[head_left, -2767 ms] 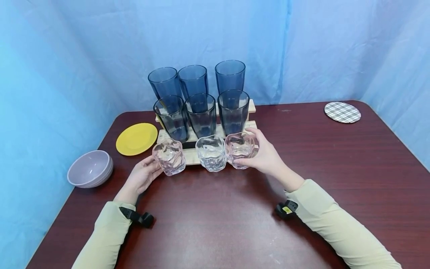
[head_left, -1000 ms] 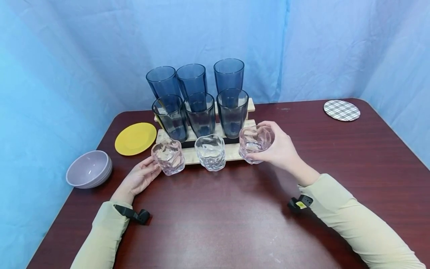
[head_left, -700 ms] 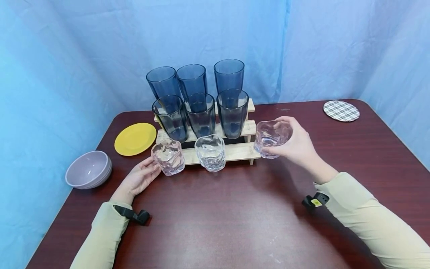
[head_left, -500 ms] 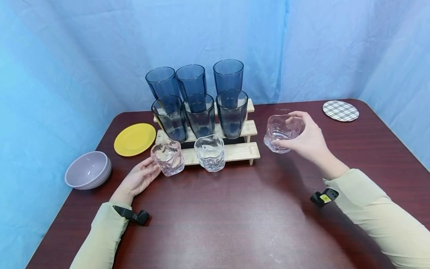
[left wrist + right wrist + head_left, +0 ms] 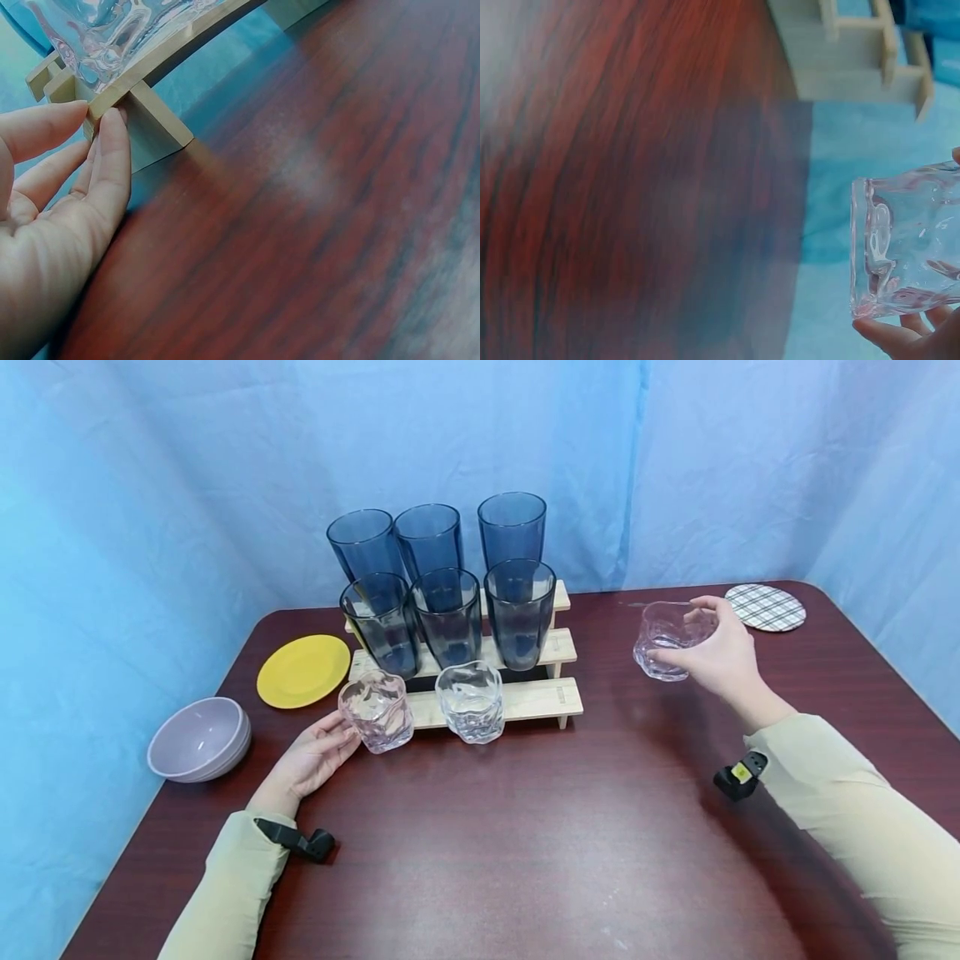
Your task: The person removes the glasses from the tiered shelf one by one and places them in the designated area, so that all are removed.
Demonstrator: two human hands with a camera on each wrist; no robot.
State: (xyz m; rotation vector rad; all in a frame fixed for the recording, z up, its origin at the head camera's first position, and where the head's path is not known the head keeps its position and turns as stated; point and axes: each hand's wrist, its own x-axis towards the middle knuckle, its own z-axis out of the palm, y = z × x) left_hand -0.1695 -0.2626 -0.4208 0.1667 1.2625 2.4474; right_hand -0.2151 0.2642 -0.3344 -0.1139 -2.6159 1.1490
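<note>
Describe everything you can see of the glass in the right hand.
The pinkish glass is short, clear and faintly pink, with a wavy, dimpled wall and a thick base; it looks empty. The right hand holds it upright above the table, fingers wrapped round its far side and thumb at the front. It sits right of the wooden rack, clear of it, and short of the plaid coaster. In the right wrist view, fingertips curl under its base.

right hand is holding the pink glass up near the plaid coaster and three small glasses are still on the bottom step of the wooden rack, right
Not quite: the head view shows only two small glasses on the wooden rack's bottom step. The rest holds: the right hand holds the pink glass near the plaid coaster.
</note>
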